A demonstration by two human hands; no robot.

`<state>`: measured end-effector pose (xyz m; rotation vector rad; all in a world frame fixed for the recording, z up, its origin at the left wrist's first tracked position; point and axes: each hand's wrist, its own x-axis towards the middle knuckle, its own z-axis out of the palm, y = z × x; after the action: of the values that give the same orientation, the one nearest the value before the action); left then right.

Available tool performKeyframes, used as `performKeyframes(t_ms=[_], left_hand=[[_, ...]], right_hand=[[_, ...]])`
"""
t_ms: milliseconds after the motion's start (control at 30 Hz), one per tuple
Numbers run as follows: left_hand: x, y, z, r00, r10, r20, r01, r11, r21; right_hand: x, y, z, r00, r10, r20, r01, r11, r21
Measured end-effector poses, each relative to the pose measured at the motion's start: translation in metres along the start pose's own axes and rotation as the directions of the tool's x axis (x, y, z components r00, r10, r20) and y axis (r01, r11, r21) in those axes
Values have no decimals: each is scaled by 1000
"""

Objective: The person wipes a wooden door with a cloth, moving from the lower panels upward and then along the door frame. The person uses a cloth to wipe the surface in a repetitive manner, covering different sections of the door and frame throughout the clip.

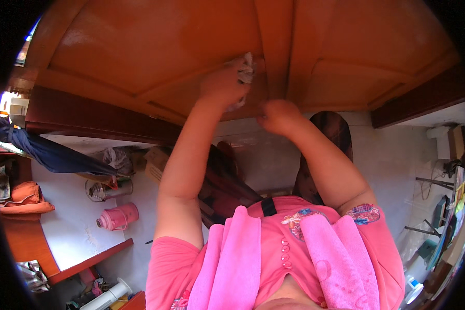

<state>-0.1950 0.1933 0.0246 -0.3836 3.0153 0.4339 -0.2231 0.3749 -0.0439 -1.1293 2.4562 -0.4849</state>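
Note:
In front of me rises a glossy orange-brown wooden panelled door (pixel 191 39) with raised mouldings and an upright strip in its middle. My left hand (pixel 225 85) is closed around a crumpled greyish-white cloth (pixel 246 71) and presses it to the panel, left of that strip. Bunched folds of the cloth stick out beyond the fingers. At the lower edge of the wood, a little to the right, my right hand (pixel 281 116) is closed with its fingers curled in. What those fingers hold, if anything, is hidden.
A pink towel (pixel 232 258) hangs around my neck. To the left, a pink thermos flask (pixel 118 217) and a folded dark blue umbrella (pixel 62 150) lie by a white-topped table (pixel 82 237). Stacked books and boxes (pixel 452 227) line the right side.

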Motion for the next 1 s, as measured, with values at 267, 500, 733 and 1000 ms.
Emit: performKeyframes(t_ms=[267, 500, 733, 1000], left_hand=[[5, -13, 20, 998, 43, -41, -49, 983, -180], [17, 5, 44, 973, 112, -203, -171, 937, -304], [6, -4, 8, 999, 52, -14, -52, 999, -15], [-2, -27, 26, 973, 53, -223, -64, 997, -39]], right_hand=[[-7, 1, -6, 993, -86, -80, 89, 995, 44], [1, -4, -13, 998, -58, 29, 58, 998, 12], [0, 3, -4, 1000, -14, -6, 14, 1000, -23], [1, -4, -15, 999, -11, 52, 9, 999, 39]])
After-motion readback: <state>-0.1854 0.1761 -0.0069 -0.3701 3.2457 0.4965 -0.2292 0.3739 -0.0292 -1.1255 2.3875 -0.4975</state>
